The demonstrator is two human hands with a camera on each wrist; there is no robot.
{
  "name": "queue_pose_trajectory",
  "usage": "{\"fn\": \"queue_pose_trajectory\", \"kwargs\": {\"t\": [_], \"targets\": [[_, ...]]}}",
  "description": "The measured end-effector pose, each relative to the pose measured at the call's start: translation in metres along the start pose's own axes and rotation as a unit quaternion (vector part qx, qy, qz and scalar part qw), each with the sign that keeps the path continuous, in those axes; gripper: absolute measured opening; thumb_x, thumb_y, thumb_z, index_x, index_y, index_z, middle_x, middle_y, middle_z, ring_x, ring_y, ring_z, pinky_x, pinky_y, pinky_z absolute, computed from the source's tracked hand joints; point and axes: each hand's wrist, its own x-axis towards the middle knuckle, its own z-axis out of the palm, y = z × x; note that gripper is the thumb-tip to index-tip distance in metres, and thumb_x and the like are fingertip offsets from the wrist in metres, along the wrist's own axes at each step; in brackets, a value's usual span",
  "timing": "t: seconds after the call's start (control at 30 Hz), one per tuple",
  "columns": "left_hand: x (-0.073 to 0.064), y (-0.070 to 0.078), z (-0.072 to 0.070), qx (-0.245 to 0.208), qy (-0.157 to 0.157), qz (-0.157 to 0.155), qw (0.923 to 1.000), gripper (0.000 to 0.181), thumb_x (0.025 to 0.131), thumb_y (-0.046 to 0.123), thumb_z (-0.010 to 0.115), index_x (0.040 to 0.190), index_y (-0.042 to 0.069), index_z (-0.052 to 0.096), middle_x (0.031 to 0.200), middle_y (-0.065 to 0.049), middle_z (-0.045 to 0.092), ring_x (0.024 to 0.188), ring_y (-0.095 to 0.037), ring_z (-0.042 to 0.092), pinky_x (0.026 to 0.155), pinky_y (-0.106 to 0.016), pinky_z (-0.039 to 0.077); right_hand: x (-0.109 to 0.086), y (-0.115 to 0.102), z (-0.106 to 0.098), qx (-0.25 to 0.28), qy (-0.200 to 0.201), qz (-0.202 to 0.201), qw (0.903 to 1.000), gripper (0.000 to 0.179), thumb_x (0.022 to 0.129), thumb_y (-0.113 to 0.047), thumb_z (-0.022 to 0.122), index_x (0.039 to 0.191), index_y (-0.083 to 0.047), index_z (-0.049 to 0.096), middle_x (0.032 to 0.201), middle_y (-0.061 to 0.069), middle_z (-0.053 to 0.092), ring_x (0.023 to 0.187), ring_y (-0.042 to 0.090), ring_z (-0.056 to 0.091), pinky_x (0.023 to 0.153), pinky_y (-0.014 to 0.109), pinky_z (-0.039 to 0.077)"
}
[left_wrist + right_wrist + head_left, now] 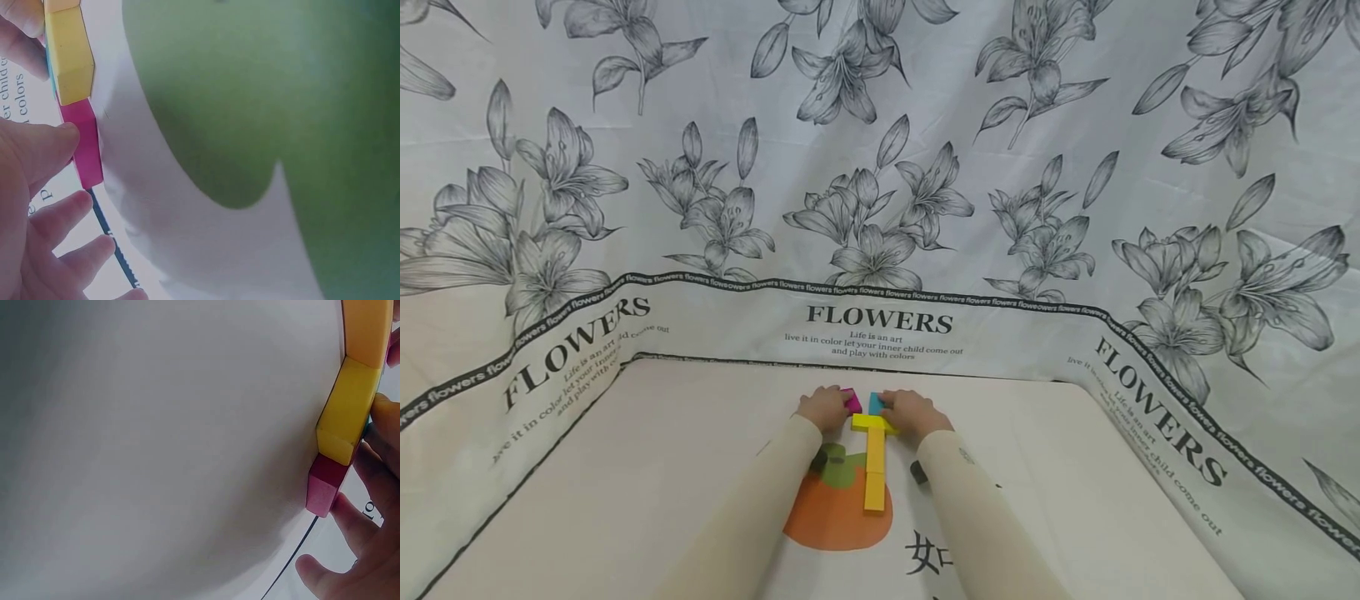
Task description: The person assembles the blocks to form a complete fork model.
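Observation:
My left hand pinches a magenta block, its thumb lying against the block in the left wrist view and its other fingers spread. My right hand has its fingers on a blue block; in the right wrist view little more than a teal edge shows behind the yellow pieces. A yellow crossbar lies just in front of both blocks. Two yellow-orange bars run end to end from it toward me. A dark red block sits by the right fingers, hidden in the head view.
The blocks lie on a pale tabletop cloth printed with an orange fruit, a green leaf and black characters. A flower-patterned curtain rises behind and at both sides. Small dark objects sit beside the sleeves.

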Motion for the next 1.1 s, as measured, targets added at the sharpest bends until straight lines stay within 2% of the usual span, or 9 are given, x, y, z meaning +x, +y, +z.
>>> {"fn": "queue_pose_trajectory", "kwargs": {"t": [0.13,0.3,0.57,0.83,1.1], "targets": [[-0.0028,0.0,-0.0031,-0.006,0.0,0.001,1.0,0.041,0.099,0.033,0.053,0.139,0.026,0.053,0.143,-0.003,0.051,0.126,-0.028,0.049,0.109,-0.056,0.035,0.001,-0.0005,-0.0002,-0.005,-0.001,-0.002,1.0,0.045,0.096,-0.041,0.055,0.141,-0.036,0.049,0.148,-0.006,0.047,0.133,0.028,0.045,0.108,0.059,0.034],[-0.0043,-0.0003,-0.0054,-0.023,-0.006,0.001,0.9997,0.041,0.1,0.032,0.052,0.141,0.031,0.05,0.145,-0.001,0.05,0.13,-0.028,0.048,0.11,-0.055,0.033,0.0013,-0.0009,-0.0005,-0.007,-0.001,-0.008,0.9999,0.045,0.096,-0.04,0.055,0.141,-0.036,0.049,0.149,-0.006,0.046,0.136,0.029,0.043,0.109,0.06,0.033],[0.0007,-0.0027,-0.0039,-0.036,-0.016,-0.01,0.9992,0.043,0.099,0.033,0.053,0.141,0.032,0.049,0.144,0.0,0.052,0.124,-0.025,0.053,0.11,-0.052,0.035,0.0035,-0.0021,-0.0012,-0.009,0.0,-0.011,0.9999,0.045,0.096,-0.04,0.056,0.141,-0.034,0.05,0.148,-0.006,0.047,0.137,0.028,0.042,0.109,0.06,0.032],[-0.0015,-0.0002,-0.0059,-0.051,-0.019,-0.022,0.9983,0.039,0.098,0.03,0.053,0.138,0.027,0.055,0.138,-0.001,0.057,0.108,-0.024,0.056,0.106,-0.049,0.038,0.0015,-0.0029,-0.0046,-0.012,-0.004,-0.01,0.9999,0.045,0.096,-0.041,0.056,0.14,-0.035,0.051,0.148,-0.005,0.047,0.139,0.029,0.04,0.109,0.059,0.033],[-0.006,0.0021,-0.0077,-0.054,-0.028,-0.015,0.998,0.041,0.098,0.029,0.055,0.139,0.025,0.054,0.14,0.0,0.056,0.107,-0.02,0.055,0.11,-0.049,0.036,0.0005,-0.0003,-0.0079,-0.01,-0.023,-0.01,0.9996,0.043,0.097,-0.037,0.055,0.14,-0.033,0.052,0.148,-0.002,0.048,0.138,0.027,0.041,0.112,0.055,0.032]]}}
